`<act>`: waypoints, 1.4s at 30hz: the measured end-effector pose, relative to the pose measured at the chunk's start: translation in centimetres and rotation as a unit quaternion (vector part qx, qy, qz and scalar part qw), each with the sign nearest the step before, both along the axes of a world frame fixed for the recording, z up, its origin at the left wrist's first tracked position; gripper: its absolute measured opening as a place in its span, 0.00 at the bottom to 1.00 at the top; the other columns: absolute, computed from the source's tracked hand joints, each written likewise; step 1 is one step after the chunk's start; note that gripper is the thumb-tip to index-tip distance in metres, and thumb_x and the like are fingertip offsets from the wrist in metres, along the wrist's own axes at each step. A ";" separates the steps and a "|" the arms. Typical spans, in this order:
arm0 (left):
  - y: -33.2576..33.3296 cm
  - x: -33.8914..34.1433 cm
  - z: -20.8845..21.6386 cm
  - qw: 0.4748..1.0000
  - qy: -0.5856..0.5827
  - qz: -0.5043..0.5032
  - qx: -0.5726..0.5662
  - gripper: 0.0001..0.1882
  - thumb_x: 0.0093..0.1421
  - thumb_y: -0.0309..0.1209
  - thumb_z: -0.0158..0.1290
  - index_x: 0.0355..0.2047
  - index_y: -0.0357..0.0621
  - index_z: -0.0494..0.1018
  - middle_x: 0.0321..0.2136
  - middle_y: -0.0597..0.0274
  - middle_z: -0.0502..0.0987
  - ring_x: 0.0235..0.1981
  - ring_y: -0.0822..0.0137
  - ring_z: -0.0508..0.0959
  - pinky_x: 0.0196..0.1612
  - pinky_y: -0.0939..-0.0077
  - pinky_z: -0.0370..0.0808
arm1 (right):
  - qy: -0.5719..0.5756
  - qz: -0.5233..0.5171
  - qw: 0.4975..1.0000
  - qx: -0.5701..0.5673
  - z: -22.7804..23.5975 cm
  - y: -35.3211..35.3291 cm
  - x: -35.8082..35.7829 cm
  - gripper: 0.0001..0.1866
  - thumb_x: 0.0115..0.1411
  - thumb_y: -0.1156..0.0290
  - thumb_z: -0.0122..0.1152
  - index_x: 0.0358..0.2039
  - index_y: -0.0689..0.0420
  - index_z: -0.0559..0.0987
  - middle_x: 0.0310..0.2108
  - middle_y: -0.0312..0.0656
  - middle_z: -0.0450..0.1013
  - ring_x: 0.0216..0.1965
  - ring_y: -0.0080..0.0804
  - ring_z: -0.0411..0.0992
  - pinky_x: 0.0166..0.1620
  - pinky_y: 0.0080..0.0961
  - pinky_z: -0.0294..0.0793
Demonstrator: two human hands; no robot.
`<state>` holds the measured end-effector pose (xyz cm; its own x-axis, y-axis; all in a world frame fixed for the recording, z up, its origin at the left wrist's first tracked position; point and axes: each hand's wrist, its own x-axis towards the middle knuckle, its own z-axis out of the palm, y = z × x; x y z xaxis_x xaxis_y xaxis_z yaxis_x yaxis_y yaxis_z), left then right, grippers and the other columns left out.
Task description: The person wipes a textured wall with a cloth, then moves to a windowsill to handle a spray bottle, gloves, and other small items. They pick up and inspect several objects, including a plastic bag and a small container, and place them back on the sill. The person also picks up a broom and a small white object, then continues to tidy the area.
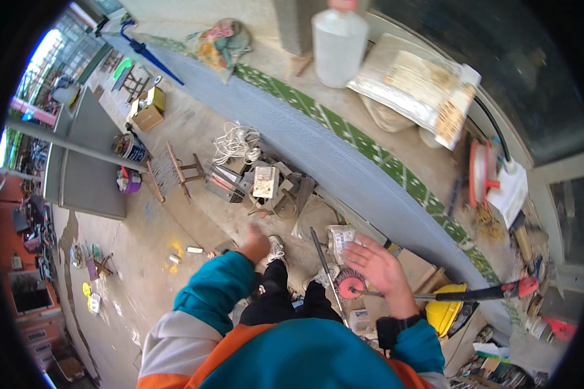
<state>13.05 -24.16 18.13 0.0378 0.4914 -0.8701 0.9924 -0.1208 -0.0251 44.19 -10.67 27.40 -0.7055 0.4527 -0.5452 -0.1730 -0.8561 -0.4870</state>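
My right hand (376, 264) is raised in front of my body, its fingers stretched out and holding nothing. A long-handled tool (464, 295) with a round red head (351, 286) passes behind my right wrist, and I cannot tell its kind. A white printed bag (340, 241) lies on the ground beyond the fingers. My left hand (255, 245) hovers above my shoe (275, 247); it is smeared and partly hidden by the teal sleeve, so its fingers are unclear. No object shows in it.
A blue-grey wall with a green-tiled ledge (344, 129) crosses the right side, bearing a plastic jug (339, 48) and a sack (412, 84). Below it lie a coiled white cable (235, 142), a beige charger-like box (266, 182), a folding stool (169, 172) and a yellow hard hat (445, 311).
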 end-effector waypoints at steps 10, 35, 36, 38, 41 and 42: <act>-12.2 -22.8 4.8 0.803 0.047 0.523 0.283 0.20 0.55 0.29 0.49 0.50 0.49 0.71 0.56 0.48 0.64 0.55 0.44 0.65 0.58 0.60 0.62 | -0.288 -0.136 0.947 0.040 -8.4 0.5 4.9 0.07 0.59 0.67 0.59 0.37 0.51 0.73 0.30 0.36 0.71 0.29 0.27 0.70 0.34 0.31 0.75; 23.6 -19.3 20.3 0.636 -0.275 0.100 0.714 0.18 0.52 0.34 0.55 0.43 0.42 0.74 0.52 0.50 0.70 0.56 0.51 0.67 0.60 0.55 0.57 | -0.332 -0.160 0.928 -0.045 -3.7 -8.5 2.4 0.12 0.62 0.62 0.53 0.44 0.53 0.72 0.37 0.41 0.74 0.36 0.36 0.73 0.40 0.36 0.73; 23.4 -17.8 20.4 0.640 -0.306 0.092 0.699 0.18 0.52 0.34 0.55 0.43 0.42 0.74 0.52 0.51 0.70 0.55 0.52 0.67 0.60 0.56 0.58 | -0.314 -0.150 0.937 -0.031 -4.0 -7.8 1.3 0.12 0.62 0.62 0.53 0.44 0.53 0.72 0.37 0.41 0.74 0.36 0.36 0.73 0.40 0.36 0.73; 23.8 -16.0 20.8 0.653 -0.326 0.089 0.678 0.20 0.51 0.34 0.56 0.45 0.42 0.73 0.51 0.53 0.71 0.55 0.56 0.68 0.60 0.58 0.59 | -0.306 -0.119 0.945 0.007 -4.2 -6.4 -0.6 0.13 0.63 0.63 0.53 0.45 0.53 0.72 0.37 0.41 0.74 0.36 0.35 0.73 0.40 0.35 0.73; 24.2 -14.8 20.8 0.664 -0.314 0.100 0.671 0.23 0.50 0.33 0.57 0.48 0.42 0.72 0.51 0.56 0.71 0.55 0.59 0.68 0.60 0.62 0.59 | -0.298 -0.082 0.950 0.033 -4.1 -5.3 -2.4 0.13 0.63 0.64 0.53 0.46 0.54 0.72 0.37 0.41 0.74 0.37 0.35 0.73 0.42 0.34 0.74; 24.1 -14.6 20.6 0.654 -0.324 0.100 0.676 0.23 0.50 0.32 0.57 0.48 0.42 0.72 0.51 0.56 0.71 0.55 0.59 0.68 0.60 0.62 0.60 | -0.277 -0.074 0.957 0.037 -4.1 -5.2 -2.7 0.14 0.63 0.64 0.53 0.47 0.54 0.72 0.37 0.41 0.74 0.37 0.35 0.73 0.42 0.34 0.74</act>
